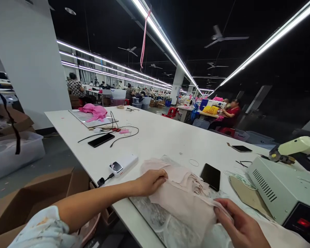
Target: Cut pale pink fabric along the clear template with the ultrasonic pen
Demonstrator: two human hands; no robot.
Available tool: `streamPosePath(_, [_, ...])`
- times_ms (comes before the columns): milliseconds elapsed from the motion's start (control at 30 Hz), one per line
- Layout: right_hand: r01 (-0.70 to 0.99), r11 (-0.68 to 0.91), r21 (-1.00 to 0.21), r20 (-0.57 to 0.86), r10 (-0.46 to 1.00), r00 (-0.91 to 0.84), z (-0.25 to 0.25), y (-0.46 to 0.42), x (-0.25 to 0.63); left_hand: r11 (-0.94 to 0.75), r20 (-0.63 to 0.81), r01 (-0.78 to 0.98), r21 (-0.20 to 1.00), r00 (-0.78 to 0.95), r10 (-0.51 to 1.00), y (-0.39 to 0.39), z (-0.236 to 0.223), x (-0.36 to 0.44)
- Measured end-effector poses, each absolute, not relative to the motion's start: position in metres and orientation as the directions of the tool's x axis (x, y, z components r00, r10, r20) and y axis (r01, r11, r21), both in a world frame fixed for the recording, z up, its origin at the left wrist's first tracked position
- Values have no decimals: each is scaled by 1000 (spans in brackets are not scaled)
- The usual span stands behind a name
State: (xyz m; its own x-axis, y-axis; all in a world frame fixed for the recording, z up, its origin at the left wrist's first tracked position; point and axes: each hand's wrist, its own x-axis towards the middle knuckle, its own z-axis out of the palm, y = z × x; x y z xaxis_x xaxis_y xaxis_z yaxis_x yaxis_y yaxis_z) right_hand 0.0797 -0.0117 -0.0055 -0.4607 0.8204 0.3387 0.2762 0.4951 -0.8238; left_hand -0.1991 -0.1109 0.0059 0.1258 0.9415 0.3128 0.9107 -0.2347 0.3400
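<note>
A pale pink piece of fabric (183, 205) is stretched between my two hands over the near part of the white table. My left hand (151, 182) pinches its upper left edge, fingers closed. At the right end, my right hand (239, 220) grips the same cloth between thumb and fingers. More pale pink fabric (179, 172) lies folded and bunched just behind it. Beneath the cloth is a clear plastic sheet or bag (167, 224), partly covered.
A black phone (211, 176) lies behind the cloth, and a white power bank (123, 166) sits left. A grey-green machine (281, 186) stands right. Cables surround another phone (101, 140). Pink fabric (94, 112) rests at the far left. An open cardboard box (38, 196) is beside the table.
</note>
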Motion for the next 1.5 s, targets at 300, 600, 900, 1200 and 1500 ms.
streamPosePath(300, [300, 372, -878, 176, 836, -520, 14, 69, -22, 37, 277, 960, 276, -116, 954, -41, 12, -249])
streamPosePath(600, [387, 327, -862, 224, 932, -286, -21, 89, 58, -210, 373, 974, 82, 165, 913, -35, 5, -234])
streamPosePath(900, [455, 223, -862, 315, 939, 138, -29, 43, 191, -754, 151, 647, 112, 739, 657, 22, 21, -75])
streamPosePath(1200, [649, 284, -706, 465, 877, 123, -53, 36, 204, -816, -119, 575, 58, 815, 566, 83, 5, 9])
streamPosePath(1500, [742, 394, -542, 533, 844, -60, -45, 32, 204, -756, -112, 626, 193, 779, 617, 107, 27, 9])
